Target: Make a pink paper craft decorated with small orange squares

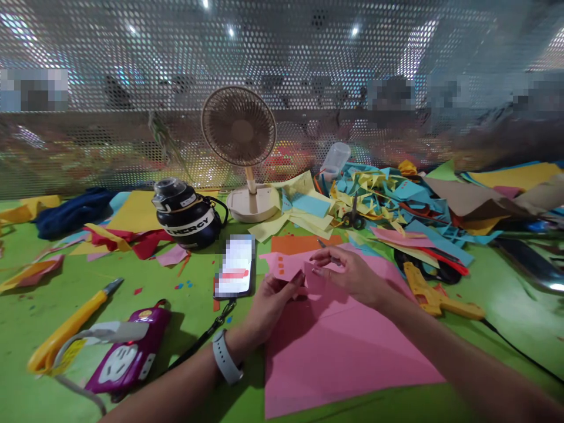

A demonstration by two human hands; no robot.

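My left hand (275, 296) pinches a small cut piece of pink paper (288, 265) between thumb and fingers. A column of little orange squares shows near the left end of that piece. My right hand (346, 271) is close on its right side, with curled fingers drawn together. A thin grey tip pokes out above these fingers, too small to name, and what they grip is unclear. Under both hands lies a large pink paper sheet (348, 352), and beyond it an orange paper sheet (291, 242).
Left of my hands are a phone (235, 267), a purple power bank (132, 352) and a yellow utility knife (74, 323). A black bottle (187, 217) and a fan (239, 126) stand behind. Rightward are scissors (353, 216), paper scraps (379, 188) and a yellow glue gun (434, 296).
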